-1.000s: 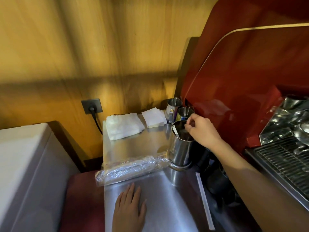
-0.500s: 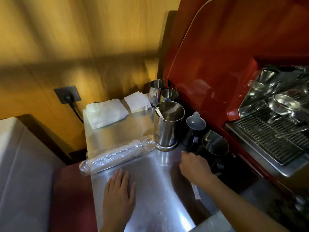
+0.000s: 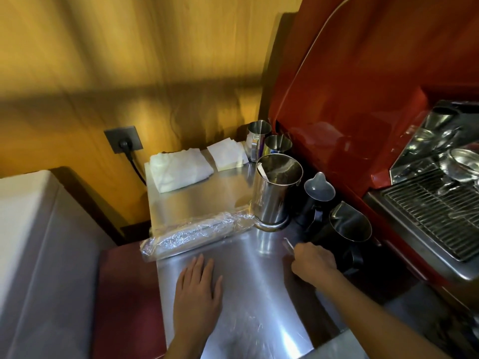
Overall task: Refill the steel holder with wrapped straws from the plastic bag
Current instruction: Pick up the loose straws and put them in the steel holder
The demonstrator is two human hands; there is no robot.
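The fingers (image 3: 298,248) of a person's right hand (image 3: 312,260) curl around a wrapped straw (image 3: 288,242) lying on the steel tabletop (image 3: 246,281), its white tip poking out past the knuckles toward the steel holder (image 3: 274,193); the grasp appears to be a pinch, though the blur along the straw makes the contact hard to confirm. The left hand (image 3: 198,294) lies palm down and flat on the tabletop, fingers spread and holding nothing, just in front of the plastic bag (image 3: 194,235). The bag, clear and crinkled, lies lengthwise across the seam between two steel surfaces, its right end touching the base of the holder. The holder stands upright near the back right of the tabletop, with one wrapped straw leaning against the inside of its left wall. Just to the holder's right stand two dark pitchers (image 3: 347,229), the nearer one beside the right hand. Behind the holder, two smaller steel cups (image 3: 259,136) sit against the wooden wall (image 3: 129,73). A folded white cloth (image 3: 178,168) and a stack of white napkins (image 3: 226,155) rest at the back of the tabletop. A black plug sits in a wall socket (image 3: 124,139) to the left. A red espresso machine (image 3: 375,86) with a metal drip grate (image 3: 430,208) fills the right side.
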